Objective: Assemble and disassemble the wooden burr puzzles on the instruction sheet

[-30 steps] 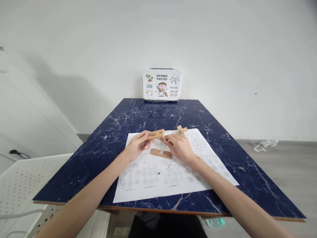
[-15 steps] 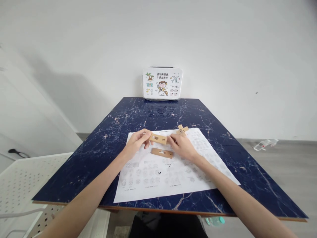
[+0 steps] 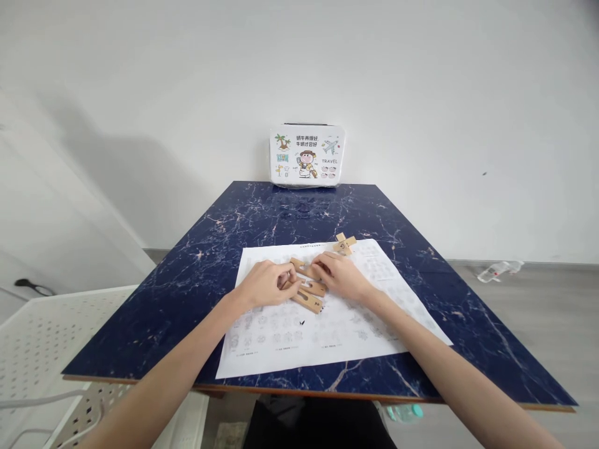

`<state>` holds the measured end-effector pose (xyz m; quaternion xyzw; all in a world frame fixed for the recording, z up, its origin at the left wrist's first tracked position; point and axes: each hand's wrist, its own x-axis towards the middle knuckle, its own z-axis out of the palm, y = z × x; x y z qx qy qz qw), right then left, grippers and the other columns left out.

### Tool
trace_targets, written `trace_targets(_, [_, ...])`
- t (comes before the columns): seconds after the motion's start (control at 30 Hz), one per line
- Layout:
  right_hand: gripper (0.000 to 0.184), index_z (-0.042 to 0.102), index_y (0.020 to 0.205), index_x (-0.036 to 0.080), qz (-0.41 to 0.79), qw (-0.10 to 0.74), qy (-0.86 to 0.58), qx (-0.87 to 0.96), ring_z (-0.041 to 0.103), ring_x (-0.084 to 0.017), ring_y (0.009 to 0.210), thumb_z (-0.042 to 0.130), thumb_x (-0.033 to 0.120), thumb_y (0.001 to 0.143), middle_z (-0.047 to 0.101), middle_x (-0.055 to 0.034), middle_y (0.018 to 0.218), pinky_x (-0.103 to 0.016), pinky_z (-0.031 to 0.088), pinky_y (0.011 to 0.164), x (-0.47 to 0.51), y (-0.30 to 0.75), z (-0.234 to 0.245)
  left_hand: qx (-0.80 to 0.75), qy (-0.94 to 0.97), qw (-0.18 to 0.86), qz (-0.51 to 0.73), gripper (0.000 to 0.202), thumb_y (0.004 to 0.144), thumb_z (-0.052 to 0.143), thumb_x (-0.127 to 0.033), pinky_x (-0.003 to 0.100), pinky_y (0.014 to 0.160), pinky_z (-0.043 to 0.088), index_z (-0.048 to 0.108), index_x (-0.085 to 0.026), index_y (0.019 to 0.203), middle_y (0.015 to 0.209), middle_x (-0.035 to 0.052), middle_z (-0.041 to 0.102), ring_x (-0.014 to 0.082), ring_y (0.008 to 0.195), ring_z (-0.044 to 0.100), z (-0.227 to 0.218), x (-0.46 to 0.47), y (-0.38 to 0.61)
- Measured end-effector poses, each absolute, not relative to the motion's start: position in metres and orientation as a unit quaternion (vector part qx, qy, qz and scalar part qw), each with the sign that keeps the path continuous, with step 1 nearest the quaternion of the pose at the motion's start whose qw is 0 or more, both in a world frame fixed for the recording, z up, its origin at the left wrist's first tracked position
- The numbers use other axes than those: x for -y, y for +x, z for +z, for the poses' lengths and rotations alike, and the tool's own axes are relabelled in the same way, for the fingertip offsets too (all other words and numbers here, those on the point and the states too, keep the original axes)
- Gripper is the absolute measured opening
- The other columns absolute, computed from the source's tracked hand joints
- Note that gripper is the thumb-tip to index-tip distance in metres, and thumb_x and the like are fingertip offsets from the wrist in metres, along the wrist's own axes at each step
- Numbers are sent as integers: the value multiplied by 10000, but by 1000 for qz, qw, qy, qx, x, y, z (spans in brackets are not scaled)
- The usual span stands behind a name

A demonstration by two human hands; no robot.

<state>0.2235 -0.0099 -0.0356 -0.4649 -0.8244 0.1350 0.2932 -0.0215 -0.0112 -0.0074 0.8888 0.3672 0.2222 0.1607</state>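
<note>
Three notched wooden puzzle pieces lie close together between my hands. My left hand point(image 3: 269, 284) has its fingers curled and closed at the left end of the nearest wooden piece marked 2 point(image 3: 309, 301). Just beyond it is the middle wooden piece point(image 3: 317, 288), its left part hidden by my left fingers. My right hand point(image 3: 344, 274) pinches the right end of the farthest wooden piece point(image 3: 301, 268). Past my right hand, a cross-shaped wooden assembly point(image 3: 344, 244) marked with a G-like sign sits at the top of the printed sheet point(image 3: 281, 358).
The sheet with faint printed diagrams rests on a dark blue marble-patterned table point(image 3: 253, 218). A white cartoon-printed case point(image 3: 307, 156) stands at the far edge against the wall. On the left is a white perforated rack point(image 3: 32, 337); a clear plastic item point(image 3: 498, 270) lies on the floor at right.
The piece marked 2 has come down from between both hands to the near side of the middle piece. My right hand has shifted onto the farthest piece, now in sight.
</note>
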Motion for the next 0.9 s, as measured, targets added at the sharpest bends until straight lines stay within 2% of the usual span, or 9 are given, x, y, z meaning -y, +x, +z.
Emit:
trace_targets(0.13, [167,661,970,200,146,299,-441,834,639,-205,865,501,176,1014,704,-68,979,-325,454,784,9,225,-35,-362,887,89,273,160,865,647,-272,276,576,379,581,-222,728,538,-55,546,121,492,486,-9,11,-19])
trace_targets(0.2, [193,667,960,199,146,298,-435,837,634,-204,856,484,161,1007,696,-68,975,-327,456,777,9,226,-35,-342,886,76,304,157,883,640,-274,307,638,422,571,-231,749,643,-18,589,161,604,536,-7,12,-15])
trace_targets(0.3, [203,669,929,195,146,299,-435,837,623,-200,836,482,132,978,692,-67,958,-325,454,766,8,225,-34,-306,904,93,284,110,901,659,-338,410,866,484,616,-237,893,914,60,664,256,909,599,-2,18,-7])
trace_targets(0.37, [200,666,916,192,153,306,-436,833,624,-202,852,486,115,957,697,-66,944,-324,454,775,8,225,-33,-287,915,127,254,237,879,717,-405,467,990,463,647,-240,1034,1103,99,669,304,1086,580,1,22,-2])
trace_targets(0.47, [209,658,910,184,170,320,-447,818,627,-204,851,470,106,955,710,-66,920,-324,452,782,6,224,-32,-267,921,174,222,435,851,776,-480,500,1091,423,654,-262,1207,1315,120,629,343,1272,521,-1,26,2])
trace_targets(0.57, [214,656,924,177,190,334,-466,797,631,-195,800,458,105,961,720,-61,880,-318,448,762,5,224,-32,-263,927,194,182,511,881,751,-528,528,1156,372,637,-302,1325,1467,102,575,362,1400,447,-7,26,2])
trace_targets(0.67, [195,656,945,174,206,342,-477,783,633,-188,763,471,115,961,722,-51,848,-311,447,743,4,223,-34,-273,929,192,159,514,918,707,-559,534,1185,339,620,-332,1370,1535,67,541,353,1441,417,-11,23,0])
trace_targets(0.9, [167,652,961,172,186,371,-482,771,625,-196,771,485,172,960,715,-77,898,-340,467,762,0,221,-44,-350,905,139,199,433,953,664,-541,510,1142,374,630,-310,1317,1451,69,600,336,1355,488,-17,7,-14])
